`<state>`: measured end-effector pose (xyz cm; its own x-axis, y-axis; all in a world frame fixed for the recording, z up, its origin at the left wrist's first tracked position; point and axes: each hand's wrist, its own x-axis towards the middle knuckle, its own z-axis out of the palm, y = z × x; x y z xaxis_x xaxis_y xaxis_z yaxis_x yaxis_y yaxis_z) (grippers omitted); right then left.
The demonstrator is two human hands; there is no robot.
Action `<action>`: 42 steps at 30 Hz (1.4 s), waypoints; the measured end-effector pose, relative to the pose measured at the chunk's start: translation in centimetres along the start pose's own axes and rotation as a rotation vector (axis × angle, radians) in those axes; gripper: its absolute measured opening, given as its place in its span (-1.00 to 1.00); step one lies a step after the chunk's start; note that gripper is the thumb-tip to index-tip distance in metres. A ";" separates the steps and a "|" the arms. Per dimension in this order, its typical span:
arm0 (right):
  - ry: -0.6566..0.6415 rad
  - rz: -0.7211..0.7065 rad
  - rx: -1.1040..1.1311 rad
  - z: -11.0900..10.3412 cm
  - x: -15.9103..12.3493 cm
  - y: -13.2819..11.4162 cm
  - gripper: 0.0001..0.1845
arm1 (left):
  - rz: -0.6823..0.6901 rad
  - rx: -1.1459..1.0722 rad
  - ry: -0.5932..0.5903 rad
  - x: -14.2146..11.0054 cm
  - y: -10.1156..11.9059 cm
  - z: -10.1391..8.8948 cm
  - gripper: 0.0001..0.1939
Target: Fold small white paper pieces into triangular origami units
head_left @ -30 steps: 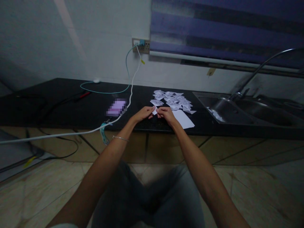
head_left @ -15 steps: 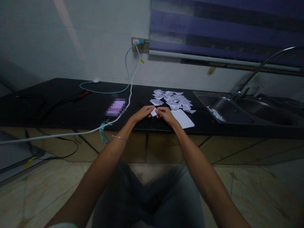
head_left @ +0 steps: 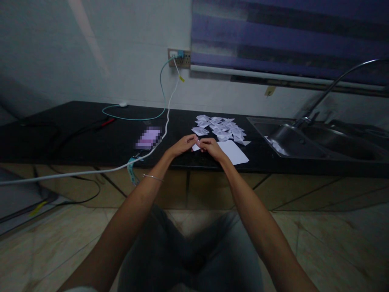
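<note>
A small folded piece of white paper [head_left: 196, 147] is pinched between my two hands, just above the black counter near its front edge. My left hand [head_left: 184, 145] grips its left side, and my right hand [head_left: 212, 147] grips its right side. The fingertips nearly meet and cover much of the paper. Beside my right hand lies a stack of flat white paper sheets [head_left: 234, 153]. Behind my hands several folded white paper pieces [head_left: 223, 127] are spread in a cluster, with one folded piece [head_left: 200, 131] closest to my fingers.
The black counter [head_left: 75, 134] runs along the wall. A phone with a blurred screen [head_left: 148, 137] lies at the left, crossed nearby by a white cable [head_left: 167, 115] from the wall socket [head_left: 183, 60]. A teal lanyard [head_left: 131, 168] hangs over the edge. At right is a metal sink [head_left: 288, 140].
The fingertips of both hands have drawn closer together, and less of the held paper shows between them. Everything else lies as it was.
</note>
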<state>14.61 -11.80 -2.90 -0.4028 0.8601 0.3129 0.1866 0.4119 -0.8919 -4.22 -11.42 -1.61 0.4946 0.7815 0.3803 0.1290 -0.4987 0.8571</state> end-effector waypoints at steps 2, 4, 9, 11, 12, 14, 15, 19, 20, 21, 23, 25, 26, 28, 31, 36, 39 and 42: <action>0.020 0.016 -0.004 0.0 0.1 0.2 -0.59 | 0.003 0.007 0.027 0.1 -0.2 0.1 -0.49; 0.047 0.026 -0.004 0.0 0.1 0.3 -0.60 | 0.000 0.021 0.065 0.2 -0.4 0.2 -0.52; 0.138 0.035 0.032 0.3 0.0 0.1 -0.61 | 0.036 0.061 0.133 0.4 -0.9 0.3 -0.61; 0.163 0.023 0.037 0.4 -0.1 -0.1 -0.59 | 0.045 0.089 0.158 0.3 -1.0 0.2 -0.63; 0.173 0.020 0.036 0.4 -0.1 -0.2 -0.58 | 0.050 0.104 0.172 0.3 -1.0 0.2 -0.64; 0.196 0.019 0.028 0.4 -0.1 -0.3 -0.58 | 0.070 0.137 0.205 0.3 -1.1 0.2 -0.65; 0.211 0.016 0.024 0.3 -0.1 -0.3 -0.58 | 0.084 0.157 0.231 0.3 -1.1 0.1 -0.66; 0.303 -0.021 0.029 0.1 0.0 0.1 -0.56 | 0.094 0.193 0.390 0.4 -1.2 0.1 -0.70; 0.327 -0.019 0.042 0.1 0.0 0.3 -0.55 | 0.078 0.178 0.417 0.5 -1.2 0.1 -0.71; 0.347 -0.009 0.060 0.0 0.1 0.5 -0.55 | 0.059 0.156 0.435 0.5 -1.2 0.1 -0.71; 0.375 0.023 0.098 0.0 0.2 0.7 -0.54 | 0.027 0.108 0.471 0.5 -1.1 0.2 -0.70; 0.387 0.047 0.123 0.1 0.2 0.9 -0.53 | 0.006 0.075 0.511 0.4 -1.0 0.2 -0.71; 0.389 0.051 0.126 0.1 0.2 1.0 -0.52 | -0.001 0.064 0.526 0.4 -1.0 0.2 -0.71; 0.392 0.049 0.118 0.1 0.3 1.1 -0.51 | -0.008 0.046 0.523 0.3 -1.0 0.1 -0.71; 0.409 0.022 0.114 0.1 0.3 1.3 -0.51 | -0.027 -0.021 0.471 0.4 -1.3 0.1 -0.70; 0.411 -0.023 0.075 0.0 0.3 1.3 -0.50 | -0.144 -0.162 0.233 0.7 -1.5 0.1 -0.59; 0.401 -0.034 0.051 0.0 0.3 1.0 -0.49 | -0.120 -0.162 0.060 0.5 -1.2 0.1 -0.50; 0.375 -0.044 0.051 0.1 0.2 0.7 -0.49 | -0.072 -0.126 0.049 0.3 -0.8 0.1 -0.47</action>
<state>14.58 -11.40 -3.46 -0.0522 0.8961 0.4408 0.1272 0.4438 -0.8871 -4.09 -10.82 -2.21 0.4452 0.8324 0.3302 0.0521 -0.3922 0.9184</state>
